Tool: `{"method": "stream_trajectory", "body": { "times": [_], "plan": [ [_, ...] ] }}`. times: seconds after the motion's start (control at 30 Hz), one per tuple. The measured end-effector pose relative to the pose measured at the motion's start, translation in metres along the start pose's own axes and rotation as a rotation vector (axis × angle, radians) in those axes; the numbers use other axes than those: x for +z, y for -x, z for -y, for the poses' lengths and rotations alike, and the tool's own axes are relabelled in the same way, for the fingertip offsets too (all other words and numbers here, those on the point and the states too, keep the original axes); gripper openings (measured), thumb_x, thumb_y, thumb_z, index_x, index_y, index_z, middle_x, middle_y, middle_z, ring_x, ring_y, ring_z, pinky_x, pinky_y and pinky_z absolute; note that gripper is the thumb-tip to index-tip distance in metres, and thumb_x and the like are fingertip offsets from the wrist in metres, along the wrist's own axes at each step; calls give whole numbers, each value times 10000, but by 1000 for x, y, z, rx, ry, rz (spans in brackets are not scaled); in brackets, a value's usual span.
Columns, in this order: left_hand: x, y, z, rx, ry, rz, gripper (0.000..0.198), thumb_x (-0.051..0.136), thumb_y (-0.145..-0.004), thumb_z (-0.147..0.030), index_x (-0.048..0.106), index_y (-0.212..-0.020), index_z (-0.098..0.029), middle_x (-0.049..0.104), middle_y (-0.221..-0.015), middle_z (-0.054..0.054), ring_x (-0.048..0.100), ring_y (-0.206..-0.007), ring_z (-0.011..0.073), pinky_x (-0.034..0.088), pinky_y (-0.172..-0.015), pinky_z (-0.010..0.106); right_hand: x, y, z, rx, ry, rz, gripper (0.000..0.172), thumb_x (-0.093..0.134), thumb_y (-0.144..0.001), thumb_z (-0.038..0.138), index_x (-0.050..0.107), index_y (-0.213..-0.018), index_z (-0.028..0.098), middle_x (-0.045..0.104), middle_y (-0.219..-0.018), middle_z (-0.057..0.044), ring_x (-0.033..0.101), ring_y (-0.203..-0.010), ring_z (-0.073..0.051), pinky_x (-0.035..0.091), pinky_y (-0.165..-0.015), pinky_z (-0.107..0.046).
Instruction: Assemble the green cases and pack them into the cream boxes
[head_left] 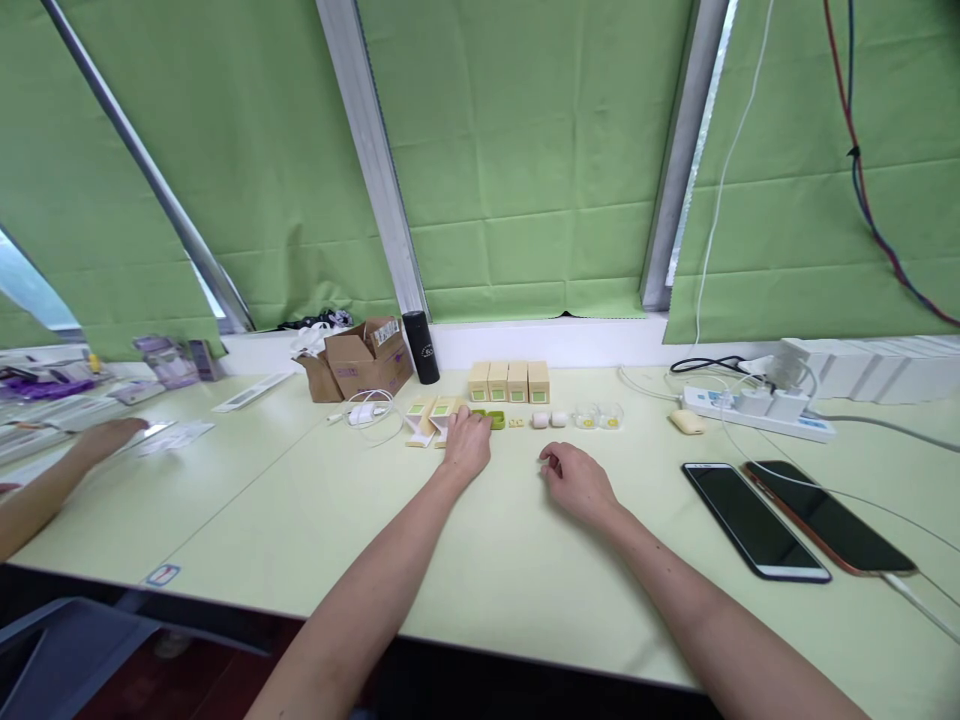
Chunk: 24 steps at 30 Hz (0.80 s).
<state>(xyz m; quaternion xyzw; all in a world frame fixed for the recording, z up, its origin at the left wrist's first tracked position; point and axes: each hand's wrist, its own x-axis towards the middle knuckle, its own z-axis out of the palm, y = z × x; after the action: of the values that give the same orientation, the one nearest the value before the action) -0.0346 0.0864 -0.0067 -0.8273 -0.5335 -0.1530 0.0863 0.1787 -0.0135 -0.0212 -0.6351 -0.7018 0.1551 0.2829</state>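
Your left arm is slanting forward, the left hand point(469, 445) hanging palm-down at the green pieces point(496, 421), which are lying beside small yellow pieces point(515, 422); your right hand point(577, 482) is curling its fingers inward, nearer you; I cannot tell either hand's grip.

small green pieces point(496, 420), adjacent, at left hand point(468, 446)
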Motion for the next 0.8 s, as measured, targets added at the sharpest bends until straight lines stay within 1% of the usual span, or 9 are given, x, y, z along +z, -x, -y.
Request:
{"method": "stream_trajectory", "body": {
  "times": [0.17, 0.27, 0.4, 0.5, 0.63, 0.8],
  "plan": [
    [-7, 3, -4, 28, 50, -37, 134, 600, -915, -211, 726, -944, -181, 739, -967, 124, 508, -1071, 321, 349, -904, 455, 2, -1, -2, -5, 2, -4, 174, 576, -935, 155, 661, -1074, 218, 708, -1006, -47, 637, -932, -194, 371, -716, -287],
    [-10, 5, -6, 7, 63, -45, 72, 654, -864, -182, 718, -898, -184, 740, -939, 113, 512, -1067, 324, 355, -902, 451, 1, -1, -1, -4, 2, -1, 185, 573, -933, 149, 655, -1084, 218, 708, -1006, -44, 635, -934, -196, 368, -715, -288],
    [-13, 6, -5, 0, 56, -13, 127, 623, -854, -101, 707, -806, -183, 734, -903, 115, 518, -1050, 315, 364, -901, 445, 0, 0, 0, 2, -8, 0, 197, 561, -936, 150, 652, -1099, 216, 704, -1023, -49, 634, -947, -200, 374, -721, -289],
    [-17, 9, -7, 24, 79, -23, 159, 614, -864, -94, 705, -775, -190, 723, -877, 108, 516, -1030, 305, 374, -877, 430, -1, 0, 0, 1, -19, -14, 204, 562, -935, 154, 648, -1108, 218, 699, -1044, -54, 635, -939, -196, 386, -727, -290],
    [-24, 17, -19, 104, 112, -43, 175, 621, -842, -62, 715, -775, -192, 709, -816, 100, 499, -990, 293, 379, -814, 413, 0, -1, -1, 3, -48, -63, 269, 579, -915, 149, 630, -1169, 221, 699, -1125, -62, 645, -945, -199, 413, -742, -299],
    [-29, 26, -41, 308, 129, -60, 201, 602, -832, -25, 701, -780, -191, 681, -776, 94, 486, -972, 274, 373, -796, 417, 2, -3, -5, 5, -118, -147, 496, 625, -875, 166, 536, -1357, 248, 652, -1338, -65, 653, -929, -193, 462, -766, -325]
  ]
}}
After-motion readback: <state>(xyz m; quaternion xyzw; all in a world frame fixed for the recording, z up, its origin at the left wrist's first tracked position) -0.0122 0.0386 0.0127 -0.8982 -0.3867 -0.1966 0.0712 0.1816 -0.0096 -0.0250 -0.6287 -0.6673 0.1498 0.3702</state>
